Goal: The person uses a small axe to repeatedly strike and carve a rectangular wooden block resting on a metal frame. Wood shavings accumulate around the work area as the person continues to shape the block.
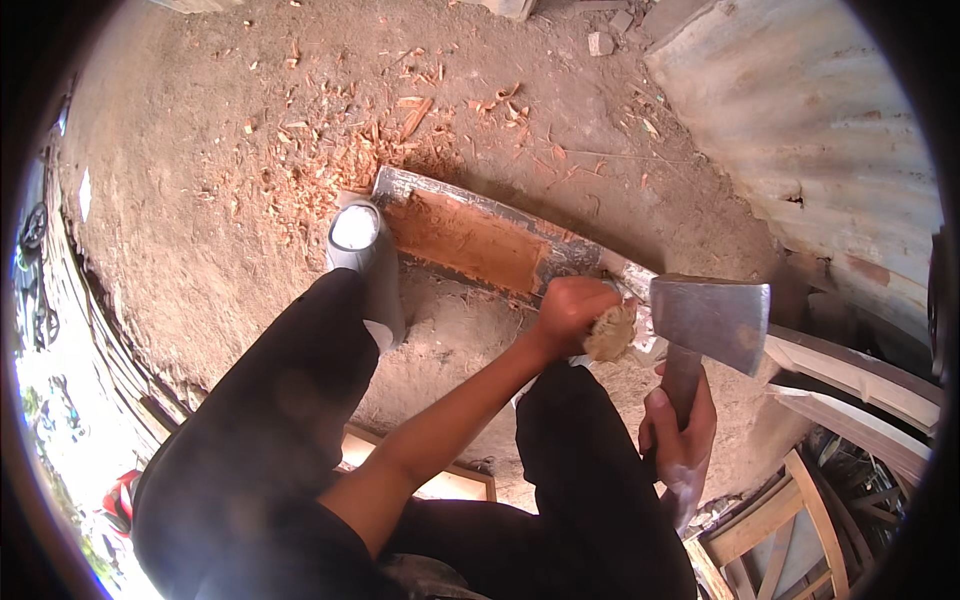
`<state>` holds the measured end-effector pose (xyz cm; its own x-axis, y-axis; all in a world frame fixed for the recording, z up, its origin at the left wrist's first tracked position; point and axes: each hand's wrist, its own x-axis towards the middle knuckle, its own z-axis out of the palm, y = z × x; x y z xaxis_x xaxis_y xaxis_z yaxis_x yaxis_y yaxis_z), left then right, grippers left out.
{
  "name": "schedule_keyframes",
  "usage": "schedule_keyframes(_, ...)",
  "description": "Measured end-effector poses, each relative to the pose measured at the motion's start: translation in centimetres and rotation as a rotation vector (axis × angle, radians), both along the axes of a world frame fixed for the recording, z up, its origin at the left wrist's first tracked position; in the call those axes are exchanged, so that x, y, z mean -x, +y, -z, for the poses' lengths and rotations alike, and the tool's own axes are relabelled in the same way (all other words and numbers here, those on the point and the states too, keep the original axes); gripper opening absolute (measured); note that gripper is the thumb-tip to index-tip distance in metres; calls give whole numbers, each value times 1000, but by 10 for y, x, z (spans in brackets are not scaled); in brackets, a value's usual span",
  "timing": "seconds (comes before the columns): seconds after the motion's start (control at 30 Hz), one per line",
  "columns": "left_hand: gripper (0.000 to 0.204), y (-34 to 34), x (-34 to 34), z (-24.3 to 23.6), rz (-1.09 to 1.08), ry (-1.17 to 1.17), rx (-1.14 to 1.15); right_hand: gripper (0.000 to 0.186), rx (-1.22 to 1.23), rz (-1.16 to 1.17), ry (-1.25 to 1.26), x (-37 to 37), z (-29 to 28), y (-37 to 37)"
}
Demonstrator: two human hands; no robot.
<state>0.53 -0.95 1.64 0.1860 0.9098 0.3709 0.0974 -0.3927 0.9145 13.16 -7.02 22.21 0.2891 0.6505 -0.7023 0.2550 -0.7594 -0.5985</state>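
My right hand [680,425] is closed round the handle of an axe [710,315], its broad steel head raised at the right. Just left of the axe head, my left hand [575,312] is closed in a fist round a wooden handle with a rough, round, frayed end [612,332]. Whatever lies below that handle is hidden by the fist. Under my left hand a thick timber beam [480,245] slants across the ground, with grey weathered edges and a freshly cut orange-brown face. My foot in a grey shoe [355,240] stands against its far left end.
Wood chips [345,170] lie scattered on the bare earth beyond the beam. A corrugated metal sheet [820,130] stands at the far right. Planks [850,420] and a wooden frame [780,530] are at the near right. Long thin sticks [100,350] line the left side.
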Motion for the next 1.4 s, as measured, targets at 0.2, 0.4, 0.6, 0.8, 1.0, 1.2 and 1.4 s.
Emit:
schedule_keyframes(0.2,18,-13,46,59,-223,-491,476,32,-53,74,79,-3,-1,0)
schedule_keyframes(0.4,23,-2,73,34,-303,-814,595,31,9,2,97,-2,4,-3)
schedule_keyframes(0.6,26,-4,67,21,-399,-831,694,40,21,-128,40,5,7,-6)
schedule_keyframes(0.8,25,-12,66,32,-348,-842,652,43,-11,-200,6,5,10,-8)
schedule_keyframes(1.0,27,-15,68,26,-334,-827,659,41,-19,-212,13,3,6,-6)
schedule_keyframes(1.2,26,-16,68,32,-343,-838,700,38,-30,-225,14,5,7,-9)
schedule_keyframes(1.4,25,-11,61,30,-259,-758,628,37,13,-275,-8,8,0,-2)
